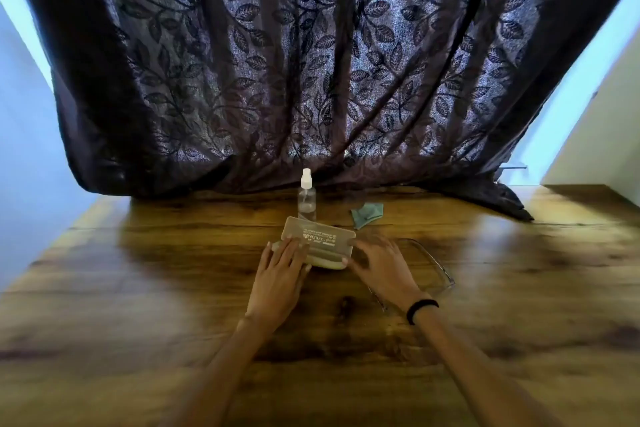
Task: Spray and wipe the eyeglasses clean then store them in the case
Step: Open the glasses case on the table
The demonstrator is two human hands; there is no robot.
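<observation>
A clear plastic eyeglass case (320,241) with printed lettering stands on the wooden table (173,270), its lid lifted a little. My left hand (282,265) rests its fingers on the case's left end. My right hand (379,263) touches the right end with the thumb at the front corner. The eyeglasses (434,269) lie on the table to the right, partly hidden under my right hand and wrist. A clear spray bottle (307,199) with a white nozzle stands just behind the case. A small teal cloth (367,214) lies crumpled to the bottle's right.
A dark leaf-patterned curtain (311,62) hangs behind the table and drapes onto its far edge. The table's left edge (69,229) runs diagonally. A pale wall (595,149) rises at the right. A black band sits on my right wrist (421,310).
</observation>
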